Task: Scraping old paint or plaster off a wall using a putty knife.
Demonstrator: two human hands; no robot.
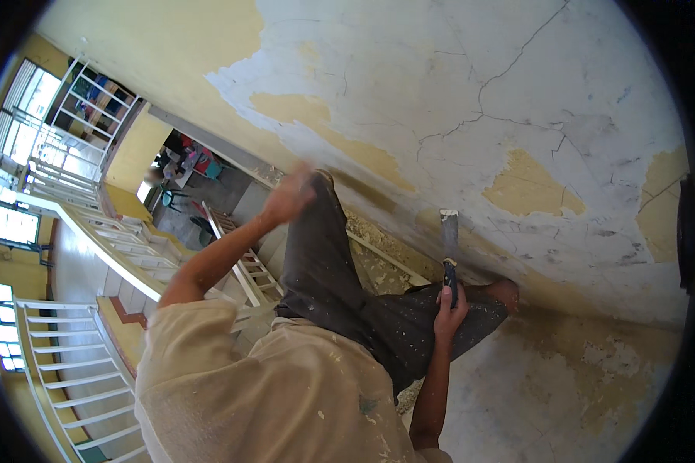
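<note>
My right hand (449,315) is closed around the dark handle of a scraper (450,231), held in front of my bent right leg. Its flat metal blade points up toward the cracked wall (409,77), with a pale residue along the tip. On that wall, yellow paint is partly gone and whitish plaster shows, crossed by dark cracks. My left hand (289,197) is raised beside my left knee, near the base of the wall; motion blurs its fingers. Paint specks dot my dark trousers (324,255).
Paint flakes (382,270) lie along the foot of the wall beside my legs. To the left are a white stair railing (77,370) and a slatted wooden piece (243,266). Far below, a person (154,176) is near a table and chairs.
</note>
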